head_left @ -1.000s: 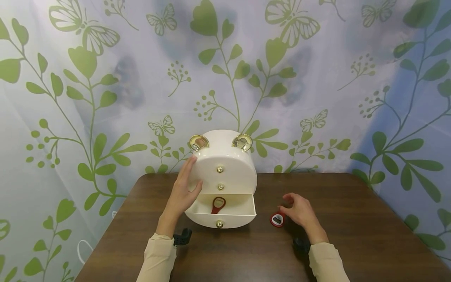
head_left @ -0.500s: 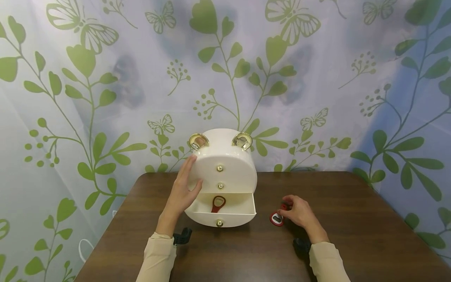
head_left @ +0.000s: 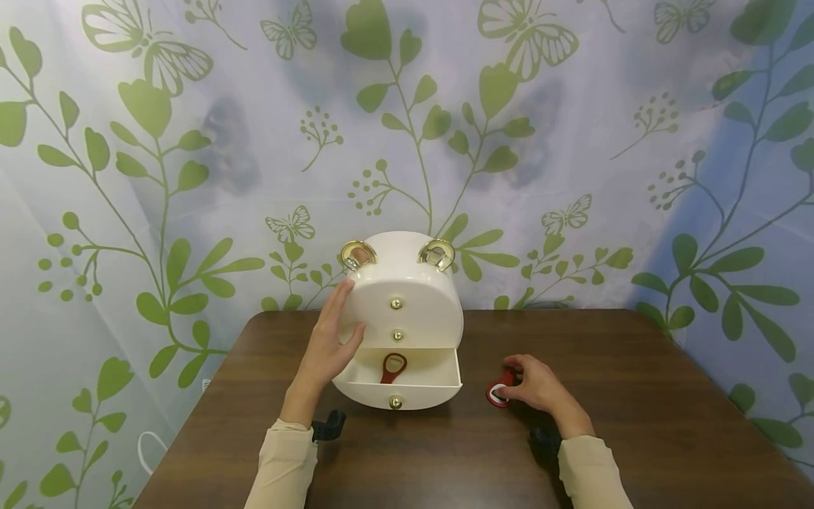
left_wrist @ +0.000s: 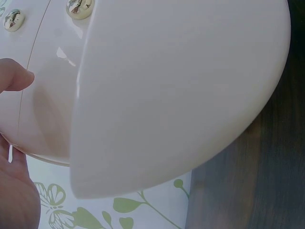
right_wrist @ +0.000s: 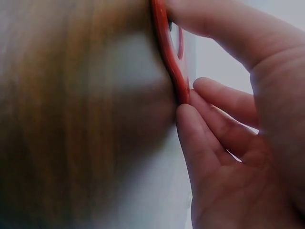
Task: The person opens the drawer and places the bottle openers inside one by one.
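Observation:
A white bear-shaped drawer box (head_left: 400, 283) with gold ears stands on the table, its bottom drawer (head_left: 439, 385) pulled out. My left hand (head_left: 327, 346) rests along the box's left side, fingers extended and thumb spread toward the front; in the left wrist view the thumb (left_wrist: 16, 76) is over the drawer fronts. Right of the box, my right hand (head_left: 537, 385) holds a red bottle opener (head_left: 493, 400) with a pale round head, close to the tabletop. In the right wrist view, thumb and fingers span the red opener (right_wrist: 176, 78), fingertips at its narrow end.
A second red tool with a looped head (head_left: 394, 365) lies in the drawer. Gold knobs (head_left: 396, 402) stick out from the drawer fronts. The brown table (head_left: 432, 459) reaches back to a leaf-patterned curtain (head_left: 254, 141). A white cable loop (head_left: 145, 452) shows at left.
My right hand has moved onto the bottle opener, its fingers reaching the handle end and its thumb settling on the round head. The left hand and the drawer box stay put.

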Available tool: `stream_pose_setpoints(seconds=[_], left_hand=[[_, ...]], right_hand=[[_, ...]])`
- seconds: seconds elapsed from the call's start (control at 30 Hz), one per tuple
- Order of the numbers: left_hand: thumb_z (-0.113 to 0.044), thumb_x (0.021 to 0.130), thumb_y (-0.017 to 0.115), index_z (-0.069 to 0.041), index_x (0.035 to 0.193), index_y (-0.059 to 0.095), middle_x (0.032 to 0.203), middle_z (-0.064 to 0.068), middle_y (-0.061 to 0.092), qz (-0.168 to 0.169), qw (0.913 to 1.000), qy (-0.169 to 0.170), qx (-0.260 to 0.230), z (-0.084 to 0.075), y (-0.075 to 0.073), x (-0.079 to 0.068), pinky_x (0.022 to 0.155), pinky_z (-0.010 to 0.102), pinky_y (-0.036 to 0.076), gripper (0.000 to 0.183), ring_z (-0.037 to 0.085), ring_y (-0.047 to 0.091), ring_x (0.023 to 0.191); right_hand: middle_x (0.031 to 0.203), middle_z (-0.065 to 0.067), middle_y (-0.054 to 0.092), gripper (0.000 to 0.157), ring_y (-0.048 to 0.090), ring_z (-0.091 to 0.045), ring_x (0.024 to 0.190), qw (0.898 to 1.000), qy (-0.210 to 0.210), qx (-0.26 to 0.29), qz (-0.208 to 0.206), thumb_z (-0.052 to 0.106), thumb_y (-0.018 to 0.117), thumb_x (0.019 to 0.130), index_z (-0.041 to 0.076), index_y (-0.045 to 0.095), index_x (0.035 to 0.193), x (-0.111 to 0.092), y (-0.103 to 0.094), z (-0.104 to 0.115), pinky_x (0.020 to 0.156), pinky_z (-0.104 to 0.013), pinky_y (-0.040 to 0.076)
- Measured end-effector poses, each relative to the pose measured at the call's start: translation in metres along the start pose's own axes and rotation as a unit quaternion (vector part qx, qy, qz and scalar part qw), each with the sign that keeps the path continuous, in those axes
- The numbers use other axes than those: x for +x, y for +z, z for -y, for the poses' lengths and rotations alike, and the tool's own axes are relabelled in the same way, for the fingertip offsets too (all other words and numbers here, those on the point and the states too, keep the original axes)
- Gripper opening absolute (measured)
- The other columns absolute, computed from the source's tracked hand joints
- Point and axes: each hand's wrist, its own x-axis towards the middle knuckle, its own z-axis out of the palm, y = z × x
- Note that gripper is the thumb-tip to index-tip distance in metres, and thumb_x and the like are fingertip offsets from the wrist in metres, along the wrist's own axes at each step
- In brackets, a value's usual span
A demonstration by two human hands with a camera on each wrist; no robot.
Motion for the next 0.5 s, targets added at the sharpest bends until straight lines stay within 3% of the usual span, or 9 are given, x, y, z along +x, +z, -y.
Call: stream_pose_setpoints(seconds=[0.5], left_hand=[[0.005, 0.087, 0.075, -0.005, 0.16, 0.035, 0.164, 0.018, 0.036, -0.002, 1.0, 0.002, 0.001, -0.0002, 0.0, -0.0001, 0.123, 0.019, 0.019, 0.083, 0.039, 0.033, 0.151]], right_hand=[[0.112, -0.019, 0.071, 0.055, 0.068, -0.035, 0.103, 0.999, -0.008, -0.041, -0.015, 0.022, 0.088, 0.075, -0.006, 0.07, 0.119, 0.0032, 0.0022, 0.0054, 0.092, -0.053, 0.055]])
